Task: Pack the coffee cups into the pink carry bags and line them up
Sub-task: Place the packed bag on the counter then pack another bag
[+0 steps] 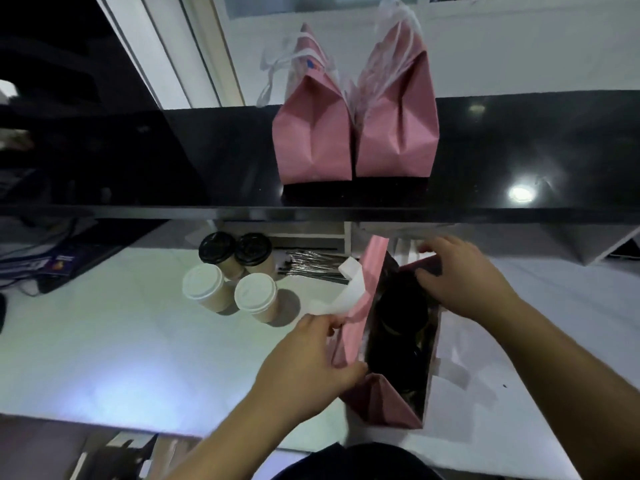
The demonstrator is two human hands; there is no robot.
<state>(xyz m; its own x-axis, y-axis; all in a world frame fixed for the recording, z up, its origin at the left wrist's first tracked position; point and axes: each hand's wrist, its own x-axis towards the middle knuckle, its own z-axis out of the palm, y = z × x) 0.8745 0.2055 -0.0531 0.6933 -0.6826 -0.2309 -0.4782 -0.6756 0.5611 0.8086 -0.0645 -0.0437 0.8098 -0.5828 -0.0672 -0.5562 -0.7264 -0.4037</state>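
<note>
Cups (235, 273) stand in a cluster of four on the white counter (121, 341), two black-lidded behind two white-lidded. Right of them our left hand (311, 355) pinches the near wall of the open pink bag (381, 407), thumb inside the rim. Inside the bag we see dark shapes (too shadowed to name). Our right hand (460, 278) grips its far rim. Above, on the black shelf (173, 161), two closed pink bags (353, 133) stand touching side by side.

A glossy black shelf (519, 150) spans above the white worktop (104, 341) — a ceiling light's reflection (520, 193) glares on it.
</note>
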